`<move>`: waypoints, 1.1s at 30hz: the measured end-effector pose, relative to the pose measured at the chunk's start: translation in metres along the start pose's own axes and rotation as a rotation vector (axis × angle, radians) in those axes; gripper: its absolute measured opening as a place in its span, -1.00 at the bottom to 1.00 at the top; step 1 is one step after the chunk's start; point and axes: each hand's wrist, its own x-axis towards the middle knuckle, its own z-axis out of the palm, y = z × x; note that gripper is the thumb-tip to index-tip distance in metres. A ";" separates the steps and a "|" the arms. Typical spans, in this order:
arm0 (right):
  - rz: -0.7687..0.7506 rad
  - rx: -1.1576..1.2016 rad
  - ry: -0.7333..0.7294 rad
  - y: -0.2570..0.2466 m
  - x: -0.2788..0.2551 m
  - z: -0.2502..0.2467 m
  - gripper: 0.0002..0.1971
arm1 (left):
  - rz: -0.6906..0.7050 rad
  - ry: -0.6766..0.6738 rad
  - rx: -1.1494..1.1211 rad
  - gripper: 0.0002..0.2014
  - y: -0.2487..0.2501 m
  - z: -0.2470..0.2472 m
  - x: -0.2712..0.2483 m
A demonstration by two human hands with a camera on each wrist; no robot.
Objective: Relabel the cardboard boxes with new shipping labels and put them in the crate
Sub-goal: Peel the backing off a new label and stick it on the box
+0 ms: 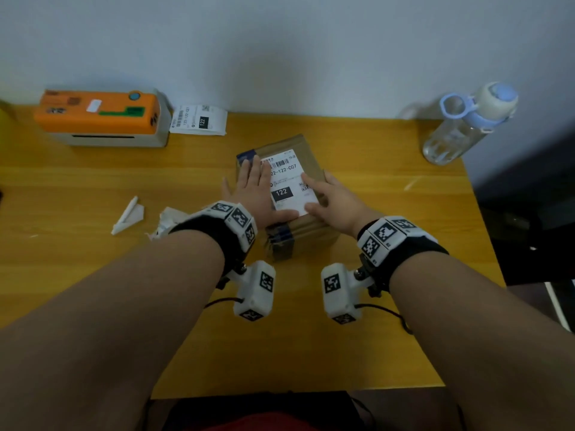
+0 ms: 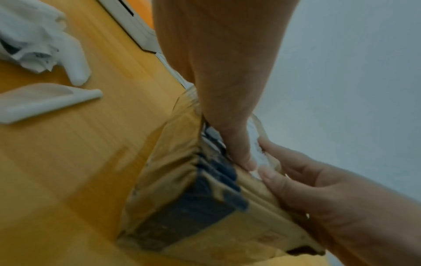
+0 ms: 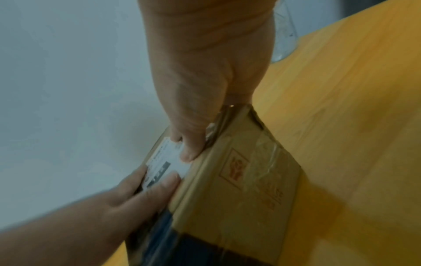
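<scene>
A taped brown cardboard box stands mid-table with a white shipping label marked 122 on its top. My left hand lies flat on the label's left side, fingers straight. My right hand presses the label's right side with straight fingers and thumb. In the left wrist view the left hand rests on the box beside the right hand. In the right wrist view the right hand presses the label on the box. No crate is in view.
An orange-topped label printer stands at the back left with a printed label beside it. Crumpled backing paper and a rolled strip lie left of the box. A clear water bottle stands at the back right, near the table's right edge.
</scene>
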 end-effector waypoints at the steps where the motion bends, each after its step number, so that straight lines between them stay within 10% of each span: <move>1: -0.015 0.018 0.007 0.002 -0.001 -0.002 -0.41 | 0.020 -0.018 0.000 0.16 -0.004 -0.001 0.000; 11: -0.208 -0.563 0.043 -0.022 -0.001 0.009 -0.47 | 0.213 0.093 0.111 -0.32 0.006 -0.008 -0.009; 22: -0.202 -0.766 0.090 -0.026 0.004 -0.013 -0.45 | 0.161 0.212 0.218 -0.36 -0.025 -0.017 0.002; 33: -0.057 -0.733 0.058 -0.039 0.048 -0.001 -0.49 | -0.015 0.096 0.207 0.12 -0.020 -0.009 0.012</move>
